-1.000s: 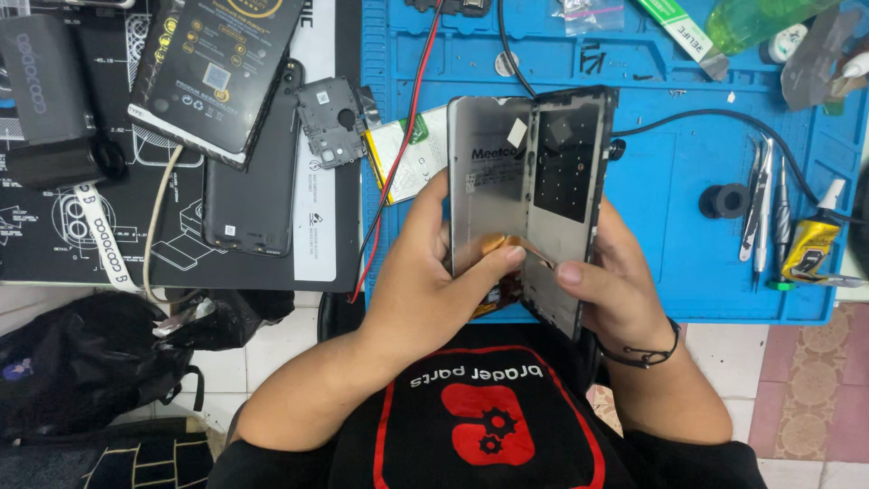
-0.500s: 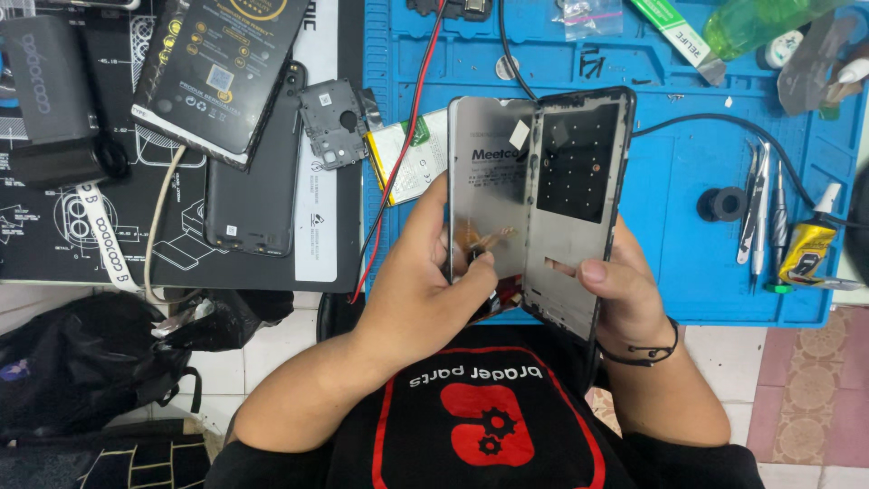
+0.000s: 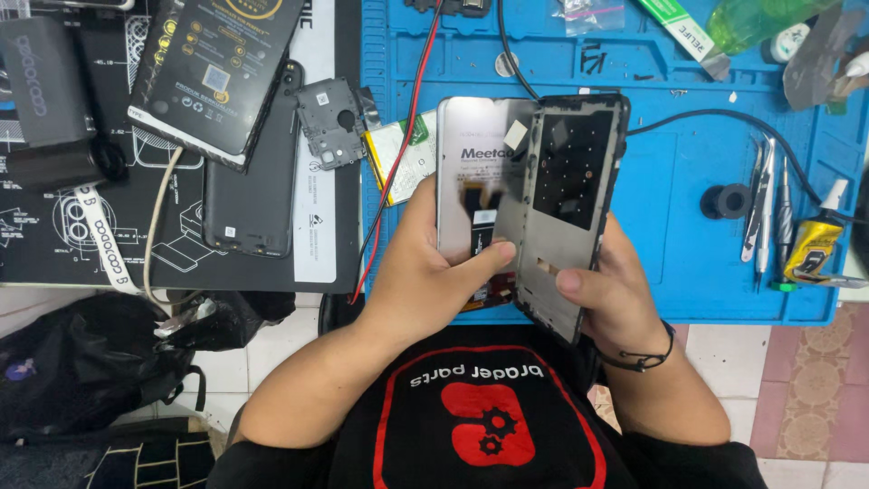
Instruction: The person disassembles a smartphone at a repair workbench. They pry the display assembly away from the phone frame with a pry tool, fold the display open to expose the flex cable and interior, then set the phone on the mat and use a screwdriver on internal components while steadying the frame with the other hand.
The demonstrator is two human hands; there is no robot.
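Observation:
My left hand (image 3: 434, 272) grips a grey phone display panel (image 3: 471, 181) from its left side, thumb pressed on the flat cable near its lower middle. My right hand (image 3: 606, 290) holds the dark phone frame (image 3: 570, 190) from behind, thumb on its lower front edge. Frame and display stand side by side like an open book above the blue work mat (image 3: 670, 244), joined along the middle. The frame tilts slightly to the right.
A black phone back cover (image 3: 249, 190) and a dark product box (image 3: 222, 68) lie on the black mat at left. A camera bracket (image 3: 333, 122), red and black wires (image 3: 407, 118), tweezers (image 3: 765, 204), a glue tube (image 3: 810, 244) and a black bag (image 3: 81, 362) surround the hands.
The frame has swung wider open away from the display. My left thumb has slid up onto the flat cable at the display's lower middle.

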